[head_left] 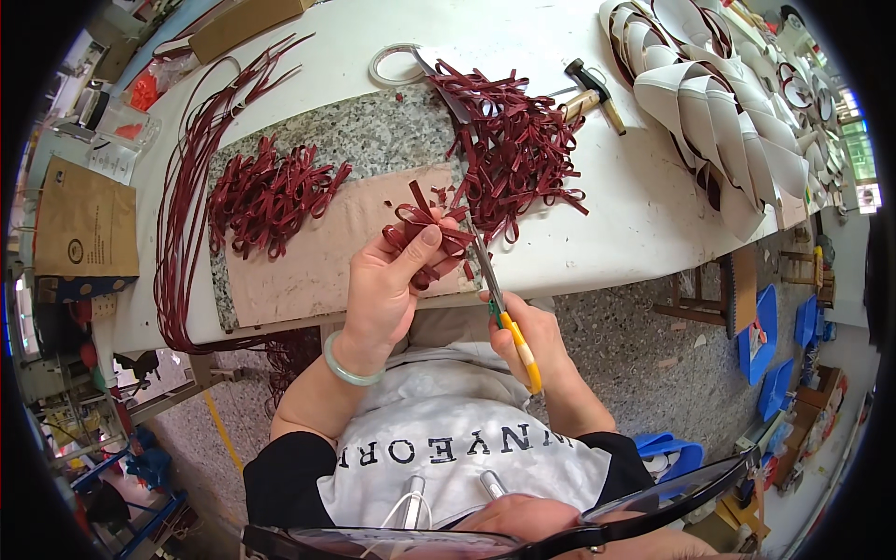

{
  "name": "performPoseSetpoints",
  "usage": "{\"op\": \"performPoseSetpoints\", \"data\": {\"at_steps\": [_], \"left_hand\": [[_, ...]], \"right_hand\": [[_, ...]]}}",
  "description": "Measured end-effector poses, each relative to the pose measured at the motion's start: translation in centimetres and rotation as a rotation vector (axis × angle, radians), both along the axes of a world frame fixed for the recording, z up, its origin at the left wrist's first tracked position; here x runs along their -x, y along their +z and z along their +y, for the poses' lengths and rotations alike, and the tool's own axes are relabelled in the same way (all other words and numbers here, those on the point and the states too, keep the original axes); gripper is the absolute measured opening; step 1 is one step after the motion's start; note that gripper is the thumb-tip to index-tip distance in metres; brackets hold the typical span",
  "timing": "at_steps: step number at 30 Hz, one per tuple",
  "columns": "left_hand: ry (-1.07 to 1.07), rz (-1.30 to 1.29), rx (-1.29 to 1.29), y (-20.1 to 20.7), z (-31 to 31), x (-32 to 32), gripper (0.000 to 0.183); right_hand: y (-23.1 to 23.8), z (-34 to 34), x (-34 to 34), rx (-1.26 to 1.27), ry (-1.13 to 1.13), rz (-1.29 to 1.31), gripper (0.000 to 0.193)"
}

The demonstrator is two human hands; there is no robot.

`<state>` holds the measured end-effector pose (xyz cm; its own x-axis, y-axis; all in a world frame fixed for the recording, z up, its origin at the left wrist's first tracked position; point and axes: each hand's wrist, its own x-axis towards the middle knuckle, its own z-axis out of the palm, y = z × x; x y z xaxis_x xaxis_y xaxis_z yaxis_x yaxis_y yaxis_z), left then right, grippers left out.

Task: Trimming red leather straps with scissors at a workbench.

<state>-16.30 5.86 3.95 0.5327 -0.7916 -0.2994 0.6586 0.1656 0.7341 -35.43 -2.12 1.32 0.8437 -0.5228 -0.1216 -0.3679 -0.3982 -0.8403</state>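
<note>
My left hand [392,271] pinches a small bunch of dark red strap loops [411,224] above the front of the work board. In my right hand [532,341] is a pair of scissors [487,266] with yellow handles, its blades pointing up beside the loops' right side. I cannot make out whether the blades touch a strap. A pile of dark red loops [266,201] lies to the left on the board. A larger heap of loops [518,140] is beyond the scissors, to the right. Small red offcuts [439,198] are scattered near my left fingertips.
Long dark red straps [187,205] run down the table's left side and over its edge. A tape roll [397,65] and a hammer [597,93] lie toward the back. White curved pieces [709,121] are stacked at the right. A brown paper bag [84,219] stands far left.
</note>
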Motion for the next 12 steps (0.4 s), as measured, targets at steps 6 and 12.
{"op": "performPoseSetpoints", "data": {"at_steps": [6,12], "left_hand": [[0.022,0.003,0.001,0.28,-0.19,0.23,0.025],[0.011,0.001,0.022,-0.51,0.00,0.35,0.027]], "right_hand": [[-0.27,-0.18,0.13,0.026,-0.005,-0.016,0.070],[-0.33,-0.20,0.16,0.034,-0.009,-0.040,0.065]]}}
